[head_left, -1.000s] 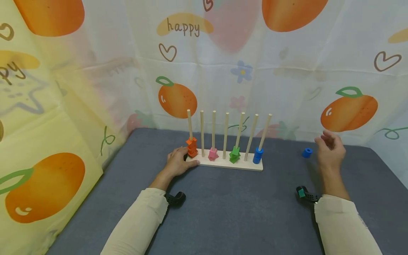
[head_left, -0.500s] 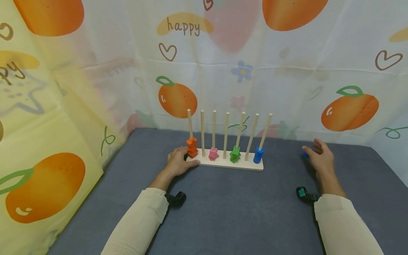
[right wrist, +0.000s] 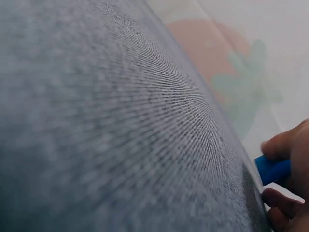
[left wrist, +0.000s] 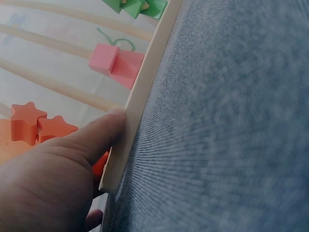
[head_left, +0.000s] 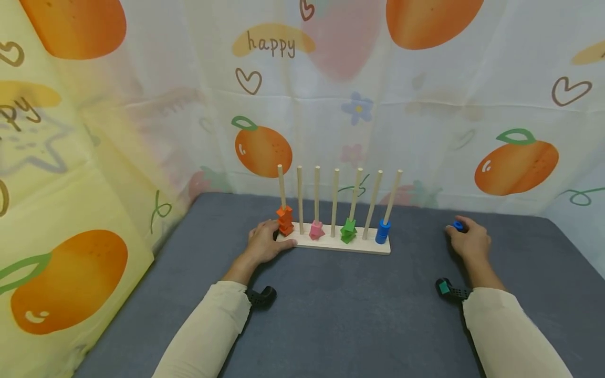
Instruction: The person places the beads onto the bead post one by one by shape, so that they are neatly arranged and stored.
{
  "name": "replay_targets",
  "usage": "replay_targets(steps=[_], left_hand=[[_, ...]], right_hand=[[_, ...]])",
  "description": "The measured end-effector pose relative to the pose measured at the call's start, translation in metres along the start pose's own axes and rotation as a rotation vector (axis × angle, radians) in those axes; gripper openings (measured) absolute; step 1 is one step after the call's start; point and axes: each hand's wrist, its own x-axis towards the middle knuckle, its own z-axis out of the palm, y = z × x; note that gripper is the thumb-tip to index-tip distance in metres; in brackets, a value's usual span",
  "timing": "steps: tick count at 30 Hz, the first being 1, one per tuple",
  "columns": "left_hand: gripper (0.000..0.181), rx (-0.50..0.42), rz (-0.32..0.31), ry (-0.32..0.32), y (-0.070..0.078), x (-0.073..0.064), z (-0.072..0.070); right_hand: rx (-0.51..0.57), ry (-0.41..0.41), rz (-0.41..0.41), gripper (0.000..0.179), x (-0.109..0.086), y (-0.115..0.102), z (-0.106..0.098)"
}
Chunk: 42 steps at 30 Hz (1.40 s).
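Note:
A wooden peg stand (head_left: 332, 243) with a row of upright rods stands at the back middle of the table. My left hand (head_left: 263, 241) grips its left end, the thumb pressed along the front edge in the left wrist view. Star-shaped orange beads (head_left: 285, 220) are stacked on the leftmost rod. Pink beads (head_left: 316, 230), green beads (head_left: 348, 231) and blue beads (head_left: 383, 232) sit low on other rods, with bare rods between. Off to the right, my right hand (head_left: 471, 242) pinches a loose blue bead (right wrist: 271, 170) between thumb and fingers, close over the table.
The dark grey tabletop (head_left: 340, 315) ends at a printed curtain (head_left: 425, 126) hanging behind it. A yellow-lit curtain (head_left: 85, 199) closes off the left side. A black wrist strap part (head_left: 262, 297) sticks out beside the left cuff.
My right hand has come left and down to the loose blue bead and has taken hold of it. My left hand stays on the peg stand's end.

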Motion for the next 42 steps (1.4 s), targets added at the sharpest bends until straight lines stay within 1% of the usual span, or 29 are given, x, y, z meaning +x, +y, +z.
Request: replay_targets(steps=[2, 6, 11, 15, 23, 27, 29, 33, 36, 42], left_hand=[[0.065, -0.004, -0.002, -0.004, 0.000, 0.000, 0.001], [0.066, -0.014, -0.001, -0.001, 0.001, 0.000, 0.002], [0.065, -0.018, 0.002, 0.001, 0.001, 0.000, 0.002], [0.065, -0.021, 0.009, 0.002, 0.001, 0.000, 0.001], [0.066, -0.027, 0.012, 0.008, 0.001, 0.000, 0.001], [0.065, -0.031, 0.012, 0.009, 0.001, -0.001, 0.001], [0.064, -0.033, 0.015, 0.014, 0.001, -0.001, 0.000], [0.066, -0.029, 0.015, 0.018, 0.000, -0.001, -0.001], [0.068, -0.028, 0.012, 0.010, -0.001, 0.000, 0.000], [0.068, -0.033, 0.007, -0.002, 0.001, 0.000, 0.001]], right_hand=[[0.046, 0.026, -0.012, 0.052, -0.003, -0.001, -0.004], [0.094, 0.044, -0.052, 0.055, -0.010, -0.008, -0.016], [0.071, 0.050, -0.094, 0.054, -0.017, -0.026, -0.034], [0.065, 0.078, -0.139, 0.053, -0.024, -0.044, -0.049], [0.152, 0.126, -0.299, 0.051, -0.038, -0.077, -0.071], [0.214, 0.166, -0.378, 0.046, -0.045, -0.099, -0.080], [0.252, 0.170, -0.413, 0.044, -0.048, -0.110, -0.084], [0.321, 0.141, -0.453, 0.043, -0.053, -0.129, -0.090], [0.376, 0.122, -0.491, 0.040, -0.055, -0.142, -0.091], [0.443, 0.129, -0.603, 0.036, -0.060, -0.163, -0.087]])
